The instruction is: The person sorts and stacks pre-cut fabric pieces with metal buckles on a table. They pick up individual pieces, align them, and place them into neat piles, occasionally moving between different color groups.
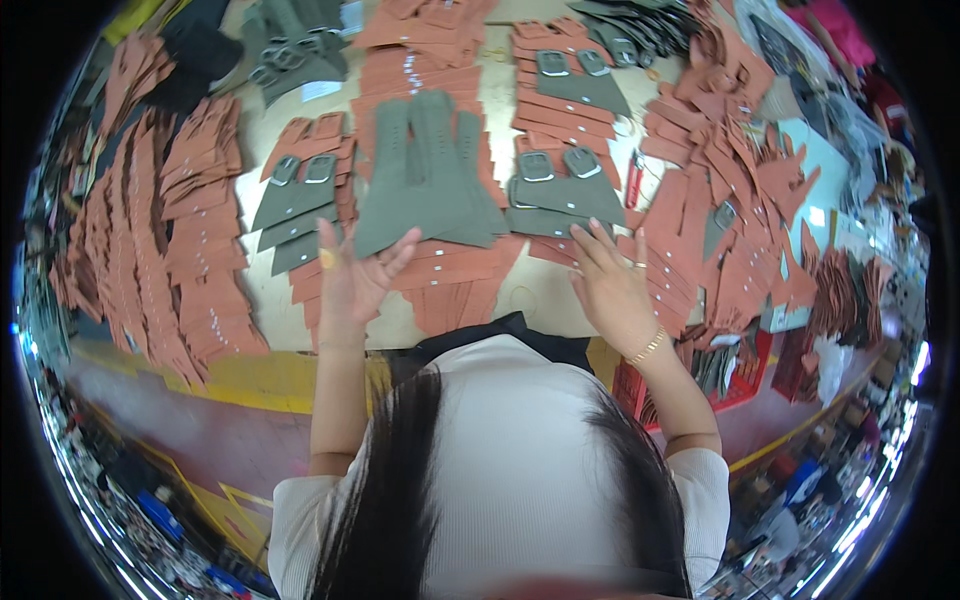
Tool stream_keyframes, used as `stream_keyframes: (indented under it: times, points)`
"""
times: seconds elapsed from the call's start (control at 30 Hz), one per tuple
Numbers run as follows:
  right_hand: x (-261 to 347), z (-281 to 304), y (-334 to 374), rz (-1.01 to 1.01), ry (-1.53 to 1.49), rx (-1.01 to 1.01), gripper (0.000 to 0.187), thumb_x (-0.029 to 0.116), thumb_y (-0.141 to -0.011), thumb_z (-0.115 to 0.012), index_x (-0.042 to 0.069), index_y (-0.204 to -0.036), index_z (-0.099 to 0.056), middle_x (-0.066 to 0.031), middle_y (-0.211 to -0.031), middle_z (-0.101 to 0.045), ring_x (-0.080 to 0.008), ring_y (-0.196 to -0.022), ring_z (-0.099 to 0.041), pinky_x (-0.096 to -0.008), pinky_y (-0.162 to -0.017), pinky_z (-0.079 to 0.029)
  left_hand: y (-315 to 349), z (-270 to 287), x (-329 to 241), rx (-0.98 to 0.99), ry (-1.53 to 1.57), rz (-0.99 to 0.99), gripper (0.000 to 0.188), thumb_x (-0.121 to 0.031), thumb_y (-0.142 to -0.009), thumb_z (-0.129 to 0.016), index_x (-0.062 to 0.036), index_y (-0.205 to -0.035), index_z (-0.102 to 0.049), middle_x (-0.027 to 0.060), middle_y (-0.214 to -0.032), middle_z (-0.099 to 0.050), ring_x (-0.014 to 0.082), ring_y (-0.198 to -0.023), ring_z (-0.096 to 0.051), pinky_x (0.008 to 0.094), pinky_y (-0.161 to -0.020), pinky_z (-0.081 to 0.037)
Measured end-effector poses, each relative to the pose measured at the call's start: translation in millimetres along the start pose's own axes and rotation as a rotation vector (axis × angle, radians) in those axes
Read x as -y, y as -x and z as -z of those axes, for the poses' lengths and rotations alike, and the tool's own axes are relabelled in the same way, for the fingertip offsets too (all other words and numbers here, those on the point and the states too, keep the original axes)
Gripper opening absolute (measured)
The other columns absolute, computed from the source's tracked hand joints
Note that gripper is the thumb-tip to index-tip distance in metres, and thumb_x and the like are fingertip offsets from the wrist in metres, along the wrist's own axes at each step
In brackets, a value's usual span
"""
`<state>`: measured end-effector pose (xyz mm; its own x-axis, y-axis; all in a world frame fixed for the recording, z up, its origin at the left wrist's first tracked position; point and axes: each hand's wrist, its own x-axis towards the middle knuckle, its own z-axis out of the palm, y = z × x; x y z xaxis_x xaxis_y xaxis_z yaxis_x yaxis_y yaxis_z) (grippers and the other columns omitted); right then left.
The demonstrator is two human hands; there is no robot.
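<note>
My left hand point(362, 278) is held palm up with its fingers spread, nothing in it. It is just below the lower left edge of a stack of grey-green flared panels with punched straps point(425, 190). My right hand point(612, 285) lies palm down, fingers stretched out. Its fingertips are at the lower edge of grey-green panels with metal buckles point(563, 192); whether they press on them I cannot tell. Beside my left fingers is another pile of green buckled panels point(296, 215). Rust-orange panels point(450, 268) lie under the middle stack.
Overlapping rust-orange pieces point(205, 250) cover the table's left side, with a loose heap of orange strapped pieces point(740, 200) at right. A red-handled tool point(634, 182) lies beside the right buckled stack. Below the table's right edge stands a red crate point(745, 378) with pieces inside.
</note>
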<state>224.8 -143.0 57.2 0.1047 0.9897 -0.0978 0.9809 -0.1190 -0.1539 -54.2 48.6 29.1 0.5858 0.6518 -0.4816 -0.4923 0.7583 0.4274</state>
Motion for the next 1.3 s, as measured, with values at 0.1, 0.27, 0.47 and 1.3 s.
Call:
stream_keyframes:
  times: [0.1, 0.27, 0.47, 1.3]
  points:
    - [4, 54, -26, 0.046, -0.201, 0.008, 0.029, 0.017, -0.092, -0.057, 0.001, -0.116, -0.064, -0.0069, -0.127, -0.059, -0.0241, -0.124, -0.053, -0.049, -0.11, -0.032, 5, 5, 16, 0.059, -0.193, -0.111, 0.071, -0.039, -0.092, -0.063, 0.0, -0.143, -0.033, 0.0192, -0.127, -0.056, 0.034, -0.111, -0.062, 0.0389, -0.086, -0.057]
    - [39, 129, -57, 0.004, -0.489, -0.157, 0.022, 0.003, -0.09, -0.057, -0.002, -0.11, -0.066, -0.0112, -0.117, -0.065, -0.0276, -0.113, -0.061, -0.0365, -0.1, -0.044, 11, 3, 39, -0.05, -0.451, -0.213, 0.043, -0.018, -0.092, -0.064, 0.0, -0.128, -0.048, 0.0152, -0.117, -0.061, 0.0263, -0.099, -0.064, 0.0329, -0.08, -0.051]
    - [62, 90, -104, 0.551, -0.156, -0.127, 0.038, -0.004, -0.078, -0.059, -0.001, -0.116, -0.064, -0.0081, -0.126, -0.062, -0.0247, -0.13, -0.05, -0.0491, -0.113, -0.03, 3, -2, 39, -0.09, -0.154, -0.192, 0.035, -0.023, -0.097, -0.06, -0.0004, -0.123, -0.05, 0.0127, -0.107, -0.062, 0.0217, -0.089, -0.065, 0.0301, -0.076, -0.05]
    - [235, -39, -224, 0.687, -0.169, 0.029, 0.056, 0.045, -0.093, -0.053, -0.002, -0.123, -0.06, -0.0138, -0.141, -0.047, -0.0301, -0.129, -0.043, -0.049, -0.103, -0.036, -26, 36, 68, -0.283, -0.099, -0.41, 0.053, -0.045, -0.1, -0.048, -0.0043, -0.133, -0.045, 0.0119, -0.118, -0.059, 0.0214, -0.11, -0.059, 0.0379, -0.076, -0.055]
